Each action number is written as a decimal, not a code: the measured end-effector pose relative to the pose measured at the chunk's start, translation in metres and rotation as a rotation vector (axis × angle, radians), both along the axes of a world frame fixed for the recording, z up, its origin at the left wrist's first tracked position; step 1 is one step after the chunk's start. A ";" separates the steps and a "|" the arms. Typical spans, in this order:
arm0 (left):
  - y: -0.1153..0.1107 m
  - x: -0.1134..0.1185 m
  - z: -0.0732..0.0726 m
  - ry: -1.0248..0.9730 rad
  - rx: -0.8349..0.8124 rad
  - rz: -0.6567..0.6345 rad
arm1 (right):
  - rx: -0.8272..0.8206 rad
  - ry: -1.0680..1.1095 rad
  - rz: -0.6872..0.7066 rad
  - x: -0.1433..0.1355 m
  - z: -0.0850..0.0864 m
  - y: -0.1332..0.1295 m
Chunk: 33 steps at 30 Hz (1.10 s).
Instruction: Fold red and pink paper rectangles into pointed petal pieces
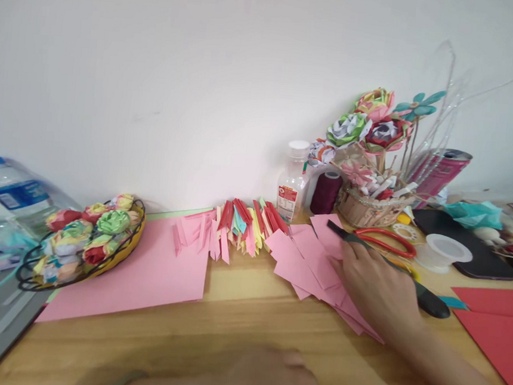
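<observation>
My right hand [376, 284] reaches over a fanned pile of pink paper rectangles [306, 263] on the wooden table. Its thumb and fingers close on a pink piece at the pile's upper right. Beside and partly behind that hand lies a long, dark tool with a black handle [433, 302]; its kind is unclear. At the bottom edge of the view, my left hand [283, 377] is low over the near table, blurred, with its fingertips hard to make out. Several folded paper strips [244, 224] in red, yellow and pink stand in a row left of the pile.
A large pink sheet [160, 268] lies left, under a basket of paper flowers [138, 239]. Along the wall stand a plastic bottle [288, 183], a purple thread spool [326, 192] and a flower basket [367, 209]. Red-handled scissors [407, 246] and red sheets [495, 336] are at right.
</observation>
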<state>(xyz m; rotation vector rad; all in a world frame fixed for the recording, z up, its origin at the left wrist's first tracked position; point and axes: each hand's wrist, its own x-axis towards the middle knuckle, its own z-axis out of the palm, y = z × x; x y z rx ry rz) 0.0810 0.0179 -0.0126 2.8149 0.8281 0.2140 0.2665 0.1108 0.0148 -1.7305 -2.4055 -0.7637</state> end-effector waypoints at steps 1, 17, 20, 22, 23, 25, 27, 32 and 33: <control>0.001 -0.001 0.002 -0.013 0.061 -0.024 | -0.009 -0.013 -0.038 0.002 0.002 0.001; 0.045 -0.006 0.017 0.217 0.203 0.421 | -0.278 0.594 0.274 0.014 -0.021 0.026; 0.048 -0.008 0.010 0.234 0.195 0.385 | -0.316 0.683 0.322 0.012 -0.023 0.031; 0.048 -0.010 0.007 0.258 0.203 0.355 | -0.336 0.782 0.324 0.011 -0.023 0.031; 0.048 -0.011 0.006 0.271 0.209 0.342 | -0.345 0.853 0.317 0.010 -0.022 0.031; 0.048 -0.012 0.004 0.288 0.217 0.316 | -0.360 1.001 0.278 0.010 -0.020 0.029; 0.048 -0.012 0.004 0.283 0.213 0.304 | -0.384 1.099 0.226 0.011 -0.017 0.029; 0.050 -0.009 0.012 0.256 0.142 0.309 | -0.237 0.829 0.280 0.017 -0.009 0.032; 0.051 -0.008 0.014 0.249 0.125 0.308 | -0.153 0.723 0.293 0.019 -0.007 0.032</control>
